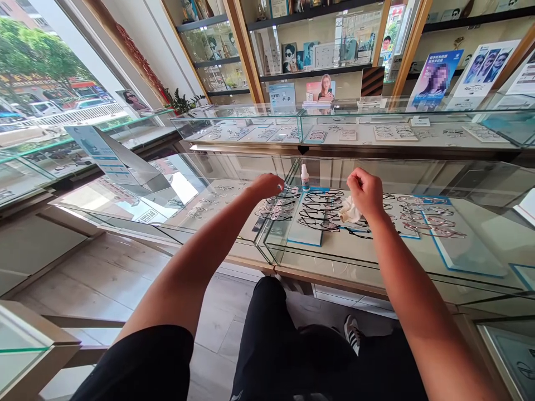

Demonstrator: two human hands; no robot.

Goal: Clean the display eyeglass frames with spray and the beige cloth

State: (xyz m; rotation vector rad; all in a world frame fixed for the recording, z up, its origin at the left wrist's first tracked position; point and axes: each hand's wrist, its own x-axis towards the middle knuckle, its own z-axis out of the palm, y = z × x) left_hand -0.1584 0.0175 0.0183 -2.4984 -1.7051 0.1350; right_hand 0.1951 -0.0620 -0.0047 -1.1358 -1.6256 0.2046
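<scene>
I sit facing a glass display counter with rows of eyeglass frames laid on trays inside. My left hand reaches out over the counter top with its fingers curled at the frames on the left; whether it grips anything is unclear. My right hand is closed on a crumpled white cloth above the dark frames. A small white spray bottle with a blue label stands between the two hands.
More glass cases with glasses run behind, under shelves of posters and photos. A tilted sign rests on the counter at the left, near a street window. Another glass case corner juts in at the lower left.
</scene>
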